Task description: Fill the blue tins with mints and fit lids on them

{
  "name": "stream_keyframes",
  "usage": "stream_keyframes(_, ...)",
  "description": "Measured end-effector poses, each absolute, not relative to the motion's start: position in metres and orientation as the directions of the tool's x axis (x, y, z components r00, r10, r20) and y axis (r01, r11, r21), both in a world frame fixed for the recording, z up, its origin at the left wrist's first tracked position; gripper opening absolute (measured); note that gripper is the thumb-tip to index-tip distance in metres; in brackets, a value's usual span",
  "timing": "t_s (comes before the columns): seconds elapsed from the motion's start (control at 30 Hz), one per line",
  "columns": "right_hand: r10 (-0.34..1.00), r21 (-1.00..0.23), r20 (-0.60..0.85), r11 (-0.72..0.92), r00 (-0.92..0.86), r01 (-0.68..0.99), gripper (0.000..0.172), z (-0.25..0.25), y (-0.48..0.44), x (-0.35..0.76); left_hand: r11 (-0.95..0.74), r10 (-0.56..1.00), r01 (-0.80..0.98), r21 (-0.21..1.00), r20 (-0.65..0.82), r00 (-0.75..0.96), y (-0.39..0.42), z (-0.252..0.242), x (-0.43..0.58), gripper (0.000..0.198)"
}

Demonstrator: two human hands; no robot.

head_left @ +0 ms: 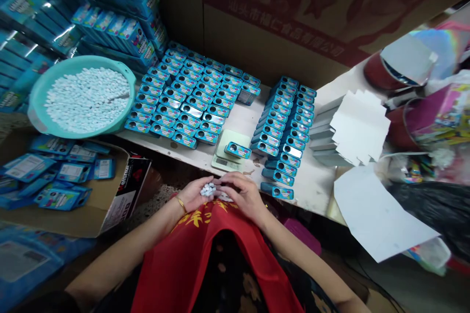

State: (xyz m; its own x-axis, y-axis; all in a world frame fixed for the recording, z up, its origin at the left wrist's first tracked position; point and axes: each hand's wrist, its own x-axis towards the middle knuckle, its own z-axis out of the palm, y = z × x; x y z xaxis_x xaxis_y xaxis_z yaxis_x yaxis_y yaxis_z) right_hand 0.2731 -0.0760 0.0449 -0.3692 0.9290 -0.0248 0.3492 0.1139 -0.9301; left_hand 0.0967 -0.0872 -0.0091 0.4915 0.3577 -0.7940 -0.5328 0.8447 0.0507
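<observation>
Small white candies [208,189] lie in a heap in my left hand [194,194], which is cupped around them, palm up. My right hand [246,196] has its fingers bent over and meets the left fingertips. A white patch shows under the right fingers, and I cannot make out what they hold. Just beyond both hands, a blue candy tin [238,150] with a dark round opening on top stands on a small pale scale [222,162]. A red apron [176,259] hangs below the hands.
Rows of blue tins [189,93] stand left and right of the scale. A turquoise basin [36,115] of white candies is at left, above a carton [106,220] of blue packs. Folded white card [362,127] stands at right. A large cardboard box [257,49] closes the back.
</observation>
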Motion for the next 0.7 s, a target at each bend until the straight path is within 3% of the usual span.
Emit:
stream_keyframes(0.13, 0.981, -0.714, 0.112, 0.191, -0.159, 0.674, 0.031, 0.023, -0.057, 0.299, 0.849, 0.363, -0.522, 0.078, -0.804, 0.471, -0.087, -0.012, 0.092, 0.016)
stream_keyframes(0.23, 0.974, -0.518, 0.101, 0.226, -0.204, 0.825, 0.048, 0.006, -0.030, 0.313, 0.813, 0.374, -0.580, 0.049, -0.808, 0.456, -0.085, -0.016, 0.086, 0.013)
stream_keyframes(0.33, 0.953, -0.393, -0.014, 0.274, -0.304, 0.878, 0.049, -0.004, -0.008, 0.309, 0.776, 0.386, -0.627, 0.064, -0.835, 0.393, -0.083, -0.018, 0.080, 0.012)
stream_keyframes(0.47, 0.920, -0.329, -0.127, 0.313, -0.371, 0.891, 0.037, -0.006, 0.012, 0.302, 0.734, 0.409, -0.672, 0.099, -0.855, 0.320, -0.081, -0.016, 0.067, 0.011)
stream_keyframes(0.7, 0.961, -0.236, -0.053, 0.251, -0.270, 0.939, 0.038, -0.004, 0.110, 0.307, 0.631, 0.436, -0.754, 0.184, -0.888, 0.148, -0.090, -0.017, 0.045, 0.008)
